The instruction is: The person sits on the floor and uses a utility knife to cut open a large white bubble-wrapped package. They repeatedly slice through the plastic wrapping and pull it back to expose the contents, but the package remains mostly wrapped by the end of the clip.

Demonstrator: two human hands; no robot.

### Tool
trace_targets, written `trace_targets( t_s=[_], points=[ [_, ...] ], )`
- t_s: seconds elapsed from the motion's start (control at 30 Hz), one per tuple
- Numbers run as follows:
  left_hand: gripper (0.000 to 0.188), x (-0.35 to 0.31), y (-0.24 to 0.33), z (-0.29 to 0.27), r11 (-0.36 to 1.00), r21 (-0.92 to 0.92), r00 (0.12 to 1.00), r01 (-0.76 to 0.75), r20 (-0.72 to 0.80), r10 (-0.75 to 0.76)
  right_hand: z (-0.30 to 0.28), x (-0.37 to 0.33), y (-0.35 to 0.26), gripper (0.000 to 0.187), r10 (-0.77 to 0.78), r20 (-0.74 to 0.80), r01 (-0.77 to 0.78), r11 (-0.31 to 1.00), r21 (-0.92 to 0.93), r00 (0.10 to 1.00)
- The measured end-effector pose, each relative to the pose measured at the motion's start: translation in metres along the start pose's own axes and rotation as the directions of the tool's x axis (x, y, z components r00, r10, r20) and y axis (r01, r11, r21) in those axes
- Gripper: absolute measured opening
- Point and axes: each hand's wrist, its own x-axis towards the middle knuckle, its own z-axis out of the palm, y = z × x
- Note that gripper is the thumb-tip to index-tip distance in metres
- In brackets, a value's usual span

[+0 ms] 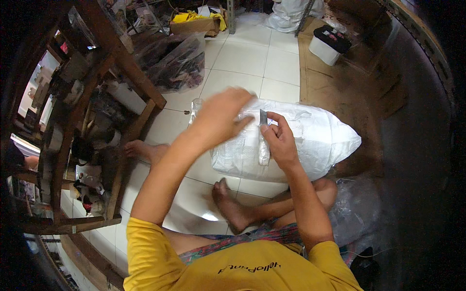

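A long white woven sack bundle point(310, 131) lies on the floor in front of me, tapering to a point at its right end. My right hand point(281, 140) is above its middle, fingers closed on a narrow strip-like tool point(263, 151). A flat grey end stands out above the fingertips, and a pale, wrapped-looking length hangs below; its exact kind is unclear. My left hand point(221, 116) is over the bundle's left part, blurred by motion. Its thumb and fingers are apart, with nothing visible between them. A clear, shiny object point(195, 105) shows at the bundle's left end, partly hidden.
A wooden rack point(116, 53) crowded with items stands at left. Beyond the bundle lie a plastic-wrapped dark heap point(170, 63) and a cardboard box with yellow material point(194, 25). A white tub point(326, 51) sits on flattened cardboard point(315, 72). Clear plastic point(359, 208) is beside my knee.
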Motion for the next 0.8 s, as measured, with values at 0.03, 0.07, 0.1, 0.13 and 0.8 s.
trace_targets(
  t_s=[0.03, 0.07, 0.1, 0.13, 0.8],
  points=[
    [0.035, 0.004, 0.005, 0.008, 0.990, 0.120, 0.965, -0.069, 0.261, 0.036, 0.000, 0.001, 0.000, 0.041, 0.001, 0.007, -0.001, 1.000, -0.005, 1.000],
    [0.031, 0.005, -0.001, 0.017, 0.977, 0.210, 0.938, -0.046, 0.344, -0.030, 0.001, 0.000, 0.000, 0.041, -0.003, 0.003, 0.003, 1.000, 0.007, 1.000],
    [0.028, 0.007, -0.012, 0.030, 0.954, 0.298, 0.904, -0.029, 0.414, -0.102, 0.002, -0.002, 0.000, 0.041, -0.008, 0.001, 0.008, 1.000, 0.016, 1.000],
    [0.025, 0.013, -0.014, 0.034, 0.924, 0.381, 0.861, -0.025, 0.478, -0.174, 0.001, -0.002, 0.001, 0.041, -0.011, -0.008, 0.011, 1.000, 0.025, 1.000],
    [0.023, 0.007, -0.072, 0.034, 0.832, -0.288, 0.807, 0.475, 0.519, -0.281, -0.003, -0.004, 0.008, 0.039, -0.051, 0.014, 0.051, 0.999, 0.000, 0.999]
  ],
)
